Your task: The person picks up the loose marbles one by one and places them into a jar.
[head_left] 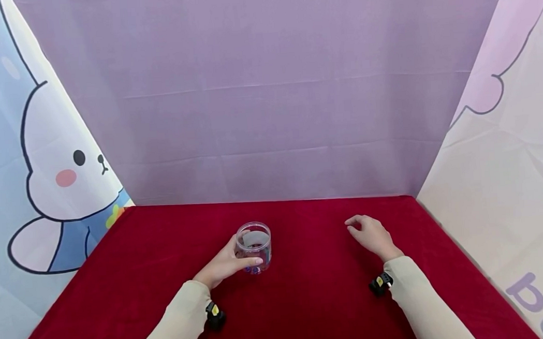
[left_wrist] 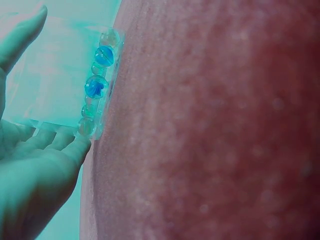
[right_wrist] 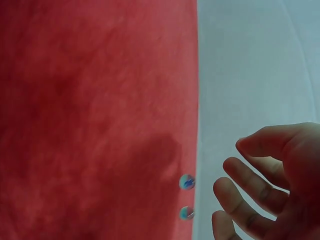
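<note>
My left hand (head_left: 223,266) grips a clear open-topped jar (head_left: 266,254), thumb across the near side and fingers round the far left. The jar stands upright at the red cloth. In the left wrist view, several glass marbles (left_wrist: 96,87), some with blue swirls, line its bottom. To the right, my right hand (head_left: 371,236) hovers above the cloth with loosely bent fingers and nothing between them. Beyond its fingertips in the right wrist view, two clear marbles (right_wrist: 187,181) with coloured swirls lie on the cloth; in the head view they are hidden.
A red cloth (head_left: 307,302) covers the table. A plain lilac curtain (head_left: 267,97) hangs behind its back edge. Printed sheets stand on both sides, the left one with a cartoon rabbit (head_left: 61,167). Each wrist carries a small black camera (head_left: 380,283).
</note>
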Demonstrator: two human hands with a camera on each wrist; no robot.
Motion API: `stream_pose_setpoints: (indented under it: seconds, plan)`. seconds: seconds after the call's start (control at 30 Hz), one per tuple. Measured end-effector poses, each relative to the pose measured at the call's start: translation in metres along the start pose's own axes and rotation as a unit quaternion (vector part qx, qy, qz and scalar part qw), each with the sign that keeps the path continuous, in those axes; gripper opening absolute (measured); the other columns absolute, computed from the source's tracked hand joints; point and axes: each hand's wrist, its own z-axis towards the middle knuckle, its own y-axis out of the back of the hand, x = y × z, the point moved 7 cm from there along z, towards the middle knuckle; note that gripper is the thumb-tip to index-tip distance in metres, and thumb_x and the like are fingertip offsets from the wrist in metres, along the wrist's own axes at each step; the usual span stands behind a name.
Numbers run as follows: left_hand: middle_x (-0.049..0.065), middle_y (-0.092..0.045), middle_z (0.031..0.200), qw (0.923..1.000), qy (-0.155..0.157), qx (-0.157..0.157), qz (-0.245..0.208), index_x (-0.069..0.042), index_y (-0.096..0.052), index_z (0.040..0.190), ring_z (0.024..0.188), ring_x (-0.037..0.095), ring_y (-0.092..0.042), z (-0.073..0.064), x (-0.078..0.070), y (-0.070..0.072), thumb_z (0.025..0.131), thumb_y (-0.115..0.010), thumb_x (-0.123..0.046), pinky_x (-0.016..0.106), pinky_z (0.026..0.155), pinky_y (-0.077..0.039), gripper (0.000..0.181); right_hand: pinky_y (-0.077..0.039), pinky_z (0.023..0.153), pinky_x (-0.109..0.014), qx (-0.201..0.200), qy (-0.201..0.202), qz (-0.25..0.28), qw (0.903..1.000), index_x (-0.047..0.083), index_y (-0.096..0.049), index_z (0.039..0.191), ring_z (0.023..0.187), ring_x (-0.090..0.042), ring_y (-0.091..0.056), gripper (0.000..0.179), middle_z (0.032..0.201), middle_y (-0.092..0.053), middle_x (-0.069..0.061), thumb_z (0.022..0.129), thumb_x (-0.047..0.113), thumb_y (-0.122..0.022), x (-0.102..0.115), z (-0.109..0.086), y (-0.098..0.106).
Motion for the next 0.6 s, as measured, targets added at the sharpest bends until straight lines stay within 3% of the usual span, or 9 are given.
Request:
stream_pose_setpoints:
  seconds: [0.6]
  plan:
    - [0.009, -0.043, 0.149, 1.0000, 0.005, -0.006, 0.003, -0.016, -0.018, 0.159, 0.138, 0.029, -0.039, 0.000, -0.001, -0.001, 0.086, -0.081, -0.030, 0.053, 0.107, -0.039, 0.098, -0.049, 0.087, -0.057, 0.045, -0.049, -0.022, 0.9975, 0.004, -0.068, 0.125, 0.115, -0.039, -0.059, 0.030, 0.128, -0.062, -0.020, 0.098, 0.014, -0.063, -0.025, 0.004, -0.012]
